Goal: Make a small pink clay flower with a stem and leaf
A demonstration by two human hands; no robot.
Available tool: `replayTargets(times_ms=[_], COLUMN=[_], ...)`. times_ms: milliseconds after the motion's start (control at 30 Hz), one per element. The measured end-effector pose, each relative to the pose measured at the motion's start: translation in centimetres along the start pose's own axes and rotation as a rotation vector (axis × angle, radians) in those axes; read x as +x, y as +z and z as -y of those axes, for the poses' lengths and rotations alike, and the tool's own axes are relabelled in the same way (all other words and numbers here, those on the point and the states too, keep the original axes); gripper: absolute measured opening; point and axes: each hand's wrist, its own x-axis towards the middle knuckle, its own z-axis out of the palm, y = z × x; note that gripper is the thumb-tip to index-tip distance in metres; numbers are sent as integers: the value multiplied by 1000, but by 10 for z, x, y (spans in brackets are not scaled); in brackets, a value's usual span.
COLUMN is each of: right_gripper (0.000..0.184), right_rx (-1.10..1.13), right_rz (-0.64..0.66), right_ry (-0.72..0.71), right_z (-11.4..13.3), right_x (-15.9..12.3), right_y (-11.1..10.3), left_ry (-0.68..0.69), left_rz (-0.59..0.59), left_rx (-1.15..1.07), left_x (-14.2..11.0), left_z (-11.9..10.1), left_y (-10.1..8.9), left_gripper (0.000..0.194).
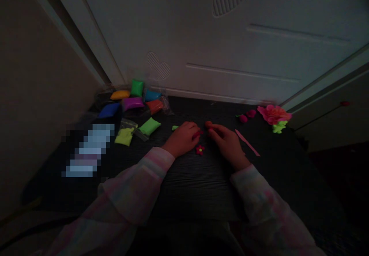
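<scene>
My left hand [184, 137] rests on the dark table [187, 187] with its fingers curled, pinching a small red piece of clay [198, 134] at the fingertips. My right hand [226, 140] lies just to the right, fingers bent and close together, its tips nearly meeting the left hand's. Whether it holds anything is hidden in the dim light. A tiny red clay flower [200, 149] lies on the table between and just below both hands. A pink modelling stick [247, 142] lies right of my right hand.
Several coloured clay packets [133, 103] are heaped at the back left, with two lime-green ones [150, 126] nearer. A small green bit [174, 127] lies by my left hand. A big pink clay flower [273, 114] and two pink balls [247, 116] sit back right. A white door stands behind.
</scene>
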Motion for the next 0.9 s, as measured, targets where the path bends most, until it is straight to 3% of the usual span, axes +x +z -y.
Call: replayTargets(times_ms=[500, 667, 900], right_gripper=[11, 12, 21], right_rx=[-278, -250, -122], right_rz=[87, 40, -135], right_ry=[-161, -142, -48], right_z=[-1, 2, 7], right_x=[-4, -5, 2], right_y=[8, 8, -9], left_ry=[63, 56, 19], left_rz=[-12, -36, -33], left_rx=[-28, -32, -46], left_x=[-1, 0, 0], left_z=[2, 2, 3], left_y=[3, 3, 4], left_gripper=[18, 19, 19])
